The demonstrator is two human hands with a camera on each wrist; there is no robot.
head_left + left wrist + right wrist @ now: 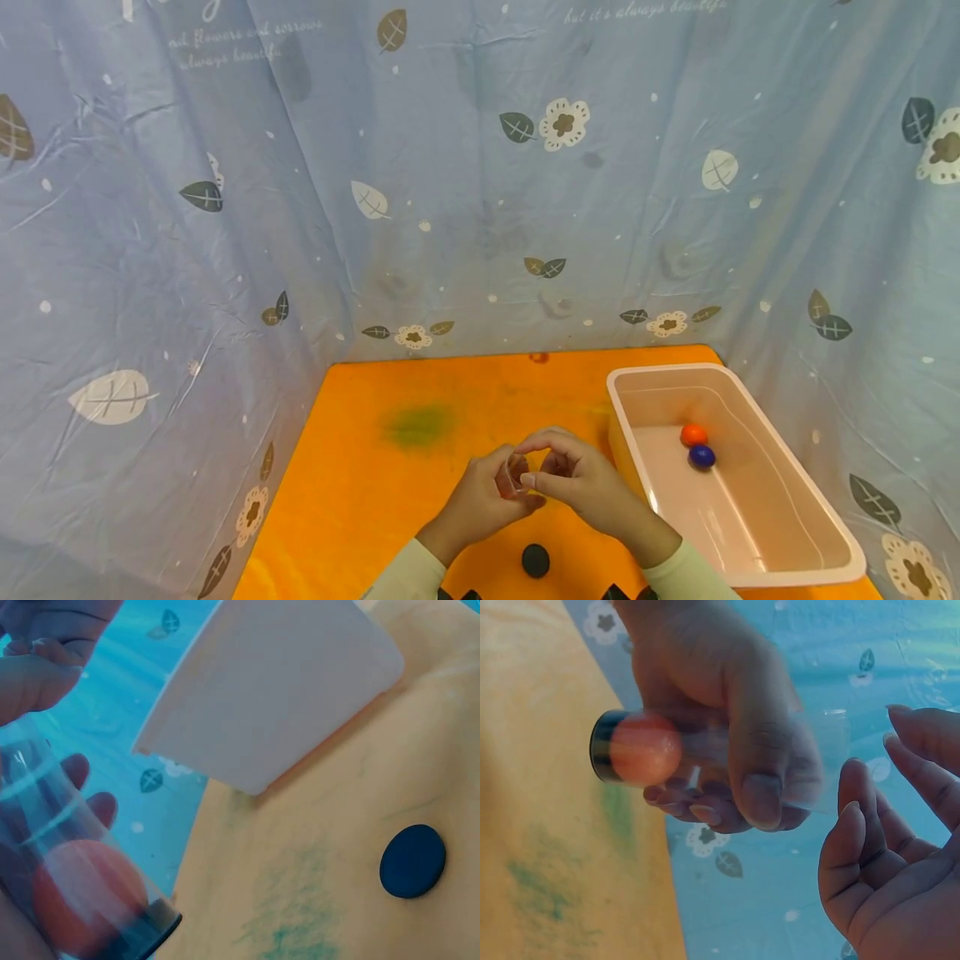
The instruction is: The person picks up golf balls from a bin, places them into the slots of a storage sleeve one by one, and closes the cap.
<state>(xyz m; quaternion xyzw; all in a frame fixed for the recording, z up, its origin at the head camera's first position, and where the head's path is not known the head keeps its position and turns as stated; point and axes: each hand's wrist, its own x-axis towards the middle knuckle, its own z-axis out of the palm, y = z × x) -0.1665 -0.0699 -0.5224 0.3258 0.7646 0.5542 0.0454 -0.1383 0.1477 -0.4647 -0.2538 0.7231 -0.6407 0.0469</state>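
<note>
My left hand point(480, 498) grips a clear plastic tube point(508, 479), its fingers and thumb wrapped round the side. The tube has a black base, and an orange-red ball point(646, 748) lies inside at that end. The other end looks uncapped in the right wrist view. Beside that end is my right hand point(573, 479), its fingers loosely bent, with no object seen between them. The right wrist view shows a gap between its fingertips and the tube. Below both hands, a black round disc point(536, 561) like a cap lies on the orange tabletop.
A pale pink plastic bin point(720, 525) stands at the right of the orange table point(360, 517). In it lie an orange ball point(693, 435) and a dark blue ball point(702, 457), side by side. A blue patterned curtain point(465, 183) surrounds the table's back and sides.
</note>
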